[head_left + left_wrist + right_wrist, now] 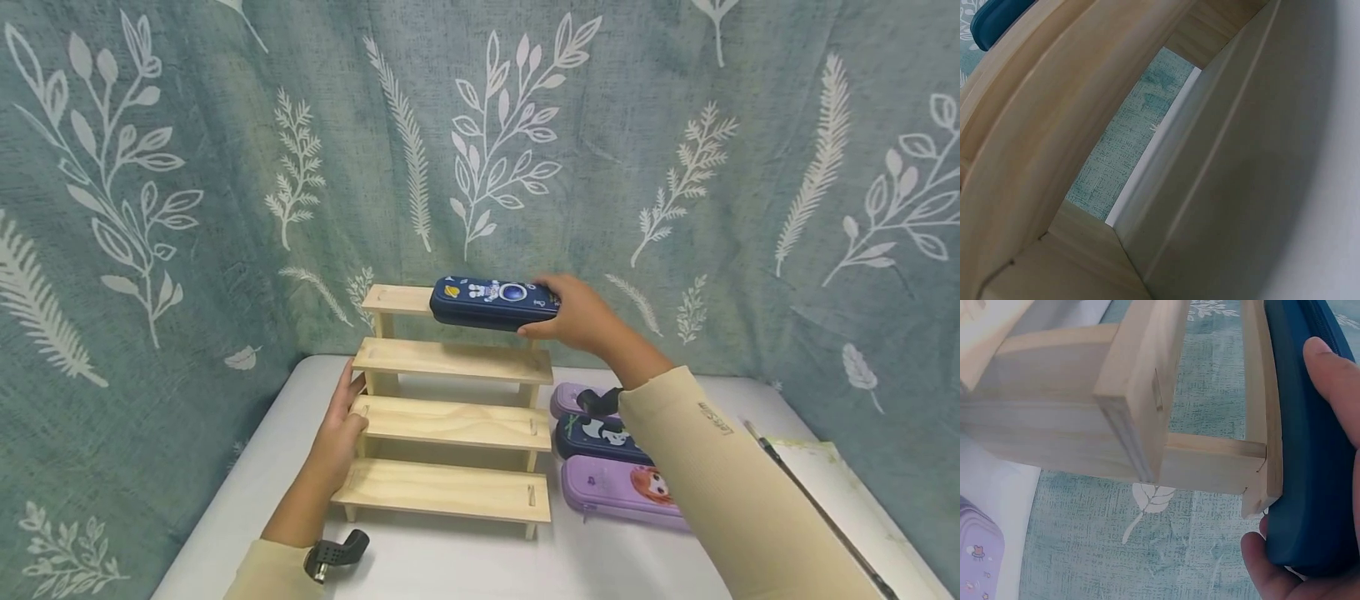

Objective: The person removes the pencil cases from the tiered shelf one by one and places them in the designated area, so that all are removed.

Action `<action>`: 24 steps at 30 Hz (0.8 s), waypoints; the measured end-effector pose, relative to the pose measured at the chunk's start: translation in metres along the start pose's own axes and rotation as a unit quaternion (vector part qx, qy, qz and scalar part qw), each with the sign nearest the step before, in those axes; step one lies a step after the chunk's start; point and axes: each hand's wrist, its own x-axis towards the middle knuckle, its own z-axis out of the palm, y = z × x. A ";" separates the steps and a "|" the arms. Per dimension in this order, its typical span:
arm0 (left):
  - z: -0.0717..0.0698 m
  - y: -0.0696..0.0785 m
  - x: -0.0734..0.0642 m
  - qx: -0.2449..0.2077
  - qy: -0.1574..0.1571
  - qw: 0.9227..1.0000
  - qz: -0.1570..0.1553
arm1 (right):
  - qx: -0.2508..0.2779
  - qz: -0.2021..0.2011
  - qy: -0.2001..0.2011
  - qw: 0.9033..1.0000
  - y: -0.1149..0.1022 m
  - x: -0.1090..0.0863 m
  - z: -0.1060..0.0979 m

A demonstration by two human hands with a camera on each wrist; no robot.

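A tiered wooden display rack (450, 425) with several shelves stands upright on a white table. My right hand (573, 317) grips the right end of a navy pencil case (480, 312) printed with an astronaut, at the rack's top shelf (401, 298). Up close in the right wrist view, the case's blue side (1310, 487) lies against the top board, thumb on one face and fingers round its end. At the rack's left side, my left hand (337, 437) holds the edge, its thumb on a middle shelf. The left wrist view shows only the rack's boards (1054, 125), not the fingers.
Right of the rack lie a purple pencil case (615, 487) with a girl's picture, a navy panda case (592, 437) and another purple case (566, 396). A thin dark stick (817, 504) lies farther right. Patterned green cloth (480, 167) hangs behind.
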 end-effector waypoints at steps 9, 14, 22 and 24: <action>-0.001 0.000 0.000 -0.001 0.001 1.000 -0.008 | 0.004 -0.010 0.014 1.000 0.006 -0.012 0.000; -0.001 -0.002 -0.001 -0.007 0.000 1.000 -0.007 | 0.023 -0.011 0.029 0.999 0.010 -0.023 0.001; 0.001 -0.001 -0.001 -0.010 -0.002 1.000 0.000 | 0.041 -0.013 0.047 0.998 0.016 -0.043 0.003; 0.001 -0.001 -0.001 -0.009 -0.002 1.000 0.002 | 0.044 -0.011 0.052 0.998 0.019 -0.048 0.004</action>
